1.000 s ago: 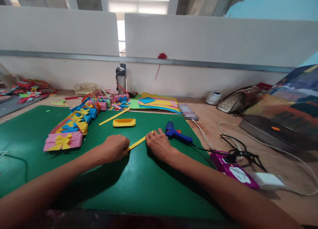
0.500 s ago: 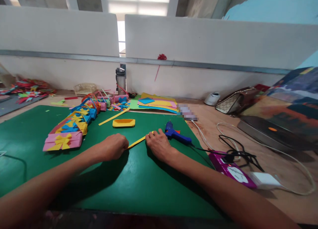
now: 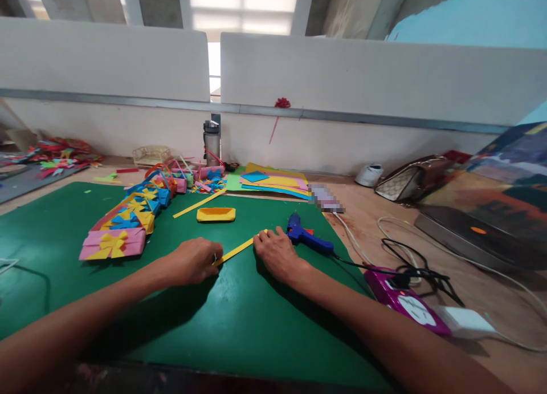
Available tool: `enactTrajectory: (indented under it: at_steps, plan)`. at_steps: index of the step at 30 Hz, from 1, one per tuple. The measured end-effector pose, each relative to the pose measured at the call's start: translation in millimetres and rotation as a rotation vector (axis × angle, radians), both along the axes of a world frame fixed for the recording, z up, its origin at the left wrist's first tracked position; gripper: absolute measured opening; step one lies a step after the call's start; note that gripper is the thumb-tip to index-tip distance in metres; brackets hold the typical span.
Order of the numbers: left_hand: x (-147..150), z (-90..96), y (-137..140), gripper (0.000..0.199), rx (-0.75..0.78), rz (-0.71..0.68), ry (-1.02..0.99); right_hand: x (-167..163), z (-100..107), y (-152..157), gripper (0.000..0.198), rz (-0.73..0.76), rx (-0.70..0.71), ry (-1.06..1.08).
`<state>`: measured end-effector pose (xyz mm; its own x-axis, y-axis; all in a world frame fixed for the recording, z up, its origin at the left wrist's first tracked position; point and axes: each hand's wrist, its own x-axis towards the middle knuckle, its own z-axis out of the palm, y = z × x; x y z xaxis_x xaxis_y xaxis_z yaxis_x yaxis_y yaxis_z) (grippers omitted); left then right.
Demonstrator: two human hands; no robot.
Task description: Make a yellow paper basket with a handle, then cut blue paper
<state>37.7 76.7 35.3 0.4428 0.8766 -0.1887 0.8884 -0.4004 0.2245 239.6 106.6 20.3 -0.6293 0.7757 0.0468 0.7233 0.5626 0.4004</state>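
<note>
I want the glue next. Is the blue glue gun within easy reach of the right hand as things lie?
Probably yes. The blue glue gun lies on the green mat just beyond the right hand, with nothing between them, though that hand is pressing down one end of the yellow paper strip.

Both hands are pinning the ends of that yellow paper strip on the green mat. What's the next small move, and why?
Probably a fold or crease along the yellow strip. The left hand pinches its near end and the right hand presses its far end, so it lies stretched flat on the green mat. The blue glue gun lies untouched beside the right hand, so gluing looks like a later step.
</note>
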Motion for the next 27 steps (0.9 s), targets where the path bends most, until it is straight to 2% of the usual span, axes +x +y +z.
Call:
enactTrajectory:
  at_steps: [7, 14, 18, 21, 24, 27]
  plan:
    - [-3, -5.0, -1, 0.018, 0.038, -0.017, -0.057, 0, 0, 0, 0.023, 0.001, 0.003, -0.002]
    - [-4, -0.5, 1, 0.021, 0.014, -0.022, -0.095, 1, -1, 2, 0.023, 0.005, 0.002, -0.01]
    - [-3, -3.5, 0, 0.022, 0.044, -0.013, -0.023, -1, 0, 0, 0.023, -0.002, 0.014, -0.018]
    - [-2, -8.7, -2, 0.021, 0.097, 0.01, 0.077, 3, 10, -5, 0.024, -0.02, 0.044, -0.019]
    - [2, -13.2, -3, 0.022, 0.134, 0.013, 0.097, 17, 27, -9, 0.026, -0.087, 0.114, -0.027]
    - [8, -15.4, -1, 0.023, 0.183, 0.034, 0.078, 41, 37, -6, 0.028, -0.256, 0.147, -0.051]
